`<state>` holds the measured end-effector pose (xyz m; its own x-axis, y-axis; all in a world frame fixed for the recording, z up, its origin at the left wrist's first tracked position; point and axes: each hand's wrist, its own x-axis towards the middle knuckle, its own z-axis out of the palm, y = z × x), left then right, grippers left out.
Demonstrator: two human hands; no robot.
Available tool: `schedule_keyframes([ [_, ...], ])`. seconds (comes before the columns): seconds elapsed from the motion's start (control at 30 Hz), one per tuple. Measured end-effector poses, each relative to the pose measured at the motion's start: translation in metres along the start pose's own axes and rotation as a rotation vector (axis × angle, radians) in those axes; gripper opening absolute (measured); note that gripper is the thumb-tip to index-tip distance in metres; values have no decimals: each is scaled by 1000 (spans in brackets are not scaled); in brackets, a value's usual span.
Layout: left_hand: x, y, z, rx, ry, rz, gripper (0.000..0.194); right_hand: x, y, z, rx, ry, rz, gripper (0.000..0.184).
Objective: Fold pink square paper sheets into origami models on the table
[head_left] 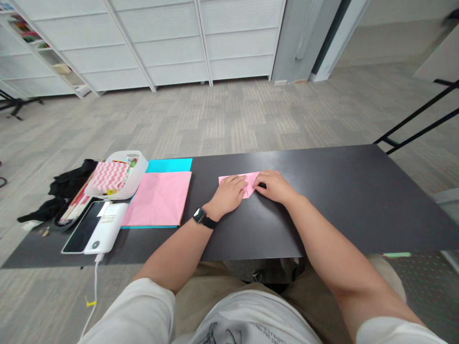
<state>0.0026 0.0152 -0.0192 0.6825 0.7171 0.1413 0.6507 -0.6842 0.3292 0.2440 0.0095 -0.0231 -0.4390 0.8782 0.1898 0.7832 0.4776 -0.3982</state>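
A folded piece of pink paper (250, 178) lies on the dark table in front of me, with crease lines showing between my hands. My left hand (229, 192) rests on its left part, fingers stretched out and pressing it down. At the right edge, my right hand (274, 185) has thumb and forefinger closed on the paper. Both hands cover much of the sheet, so its full outline is hidden. A smartwatch (200, 215) is on my left wrist.
Left of my hands lies a stack of pink (158, 198) and blue paper (171, 165). Beyond it are a white basket (138, 177) with a pink-patterned packet (109, 176), a phone (84, 227), a white power bank (105, 229) with a cable (95, 282), and black cloth (73, 179).
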Motion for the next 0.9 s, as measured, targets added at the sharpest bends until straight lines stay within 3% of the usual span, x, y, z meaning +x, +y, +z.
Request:
schedule_keyframes([
  [0.47, 0, -7, 9, -4, 22, 13, 41, 1, -22, -1, 148, -57, -193, 12],
  [0.7, 0, -2, 6, -30, 29, -13, 38, 0, -7, -4, 64, 109, 23, 19],
  [0.9, 1, -4, 1, -145, 105, -14, 45, -1, 0, 2, 1, 64, 57, 13],
])
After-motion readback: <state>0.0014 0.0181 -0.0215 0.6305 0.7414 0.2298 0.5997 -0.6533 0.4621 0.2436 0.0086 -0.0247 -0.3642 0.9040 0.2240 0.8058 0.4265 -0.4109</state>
